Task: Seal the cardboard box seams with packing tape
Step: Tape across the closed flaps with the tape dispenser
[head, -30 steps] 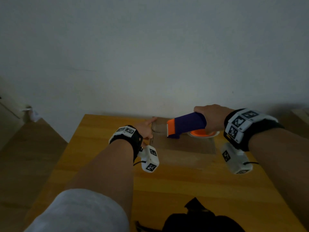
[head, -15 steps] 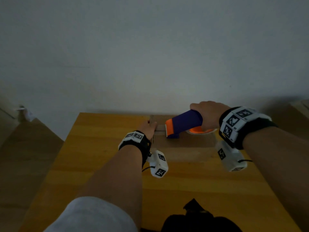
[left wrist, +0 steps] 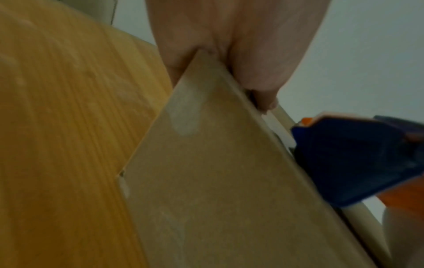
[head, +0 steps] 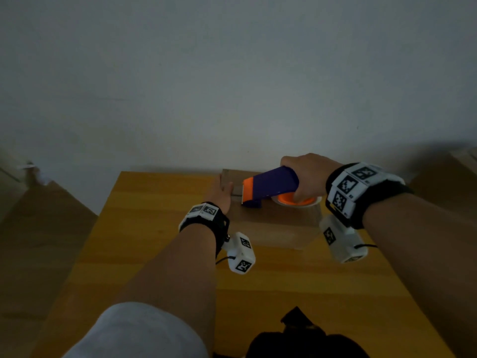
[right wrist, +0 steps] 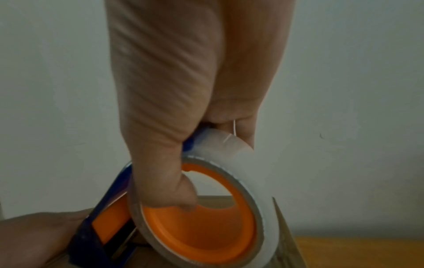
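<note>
A brown cardboard box (head: 273, 228) sits at the far side of the yellow wooden table (head: 154, 228). My left hand (head: 222, 195) holds the box's left top edge. In the left wrist view its thumb (left wrist: 259, 87) lies on top and its fingers (left wrist: 174, 54) lie down the far side of the box (left wrist: 218, 181). My right hand (head: 304, 174) grips a blue and orange tape dispenser (head: 271, 187), whose nose rests on the box top near the left hand. The right wrist view shows the right hand (right wrist: 183, 108) wrapped round the clear tape roll (right wrist: 252, 181) and its orange core (right wrist: 206, 226).
A pale wall rises right behind the table. A black object (head: 302, 337) lies at the table's near edge. Brown floor (head: 38, 241) shows to the left, and more cardboard (head: 444, 174) stands at the far right.
My left forearm has swung in toward the box while the left hand stays at the box's left edge. The dispenser stays near the left end of the box top.
</note>
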The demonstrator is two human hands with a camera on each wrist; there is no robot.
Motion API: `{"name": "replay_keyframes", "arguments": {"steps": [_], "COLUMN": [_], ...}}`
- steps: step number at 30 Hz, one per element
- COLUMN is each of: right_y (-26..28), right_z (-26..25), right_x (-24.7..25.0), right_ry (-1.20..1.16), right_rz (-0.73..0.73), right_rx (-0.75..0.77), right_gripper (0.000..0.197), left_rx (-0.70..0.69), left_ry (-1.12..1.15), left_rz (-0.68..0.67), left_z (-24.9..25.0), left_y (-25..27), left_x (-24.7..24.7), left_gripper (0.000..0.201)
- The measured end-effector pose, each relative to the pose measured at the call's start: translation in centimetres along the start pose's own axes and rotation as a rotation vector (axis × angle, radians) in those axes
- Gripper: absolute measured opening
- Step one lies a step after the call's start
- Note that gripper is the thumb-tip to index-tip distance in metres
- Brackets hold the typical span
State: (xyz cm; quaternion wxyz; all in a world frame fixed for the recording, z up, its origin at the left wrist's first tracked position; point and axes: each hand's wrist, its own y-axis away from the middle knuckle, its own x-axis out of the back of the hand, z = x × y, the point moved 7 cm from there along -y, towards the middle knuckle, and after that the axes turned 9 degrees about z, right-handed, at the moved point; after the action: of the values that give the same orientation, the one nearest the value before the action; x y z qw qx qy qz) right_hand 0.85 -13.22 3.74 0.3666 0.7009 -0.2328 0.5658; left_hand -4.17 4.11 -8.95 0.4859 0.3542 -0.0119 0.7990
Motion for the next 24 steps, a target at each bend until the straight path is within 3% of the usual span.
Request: {"name": "replay_keyframes", "arguments": {"steps": [7,24], "right_y": [0.1,2.4], "right_z": [1.5,4.5], "right_x": [-0.3,0.3], "right_ry": [-0.042,0.027], "right_rz": [-0.026,-0.090], "right_rx": [-0.044,-0.085], "right_gripper": [0.044,0.052], "left_rx": [-0.015,-0.040], "left_ry": [0.118,0.113], "left_rz": [-0.028,-0.049], "left_z": [-0.2,0.2], "left_y": [0.2,0.2], "left_x": [-0.2,-0.2], "left_gripper": [0.056,0.052]}}
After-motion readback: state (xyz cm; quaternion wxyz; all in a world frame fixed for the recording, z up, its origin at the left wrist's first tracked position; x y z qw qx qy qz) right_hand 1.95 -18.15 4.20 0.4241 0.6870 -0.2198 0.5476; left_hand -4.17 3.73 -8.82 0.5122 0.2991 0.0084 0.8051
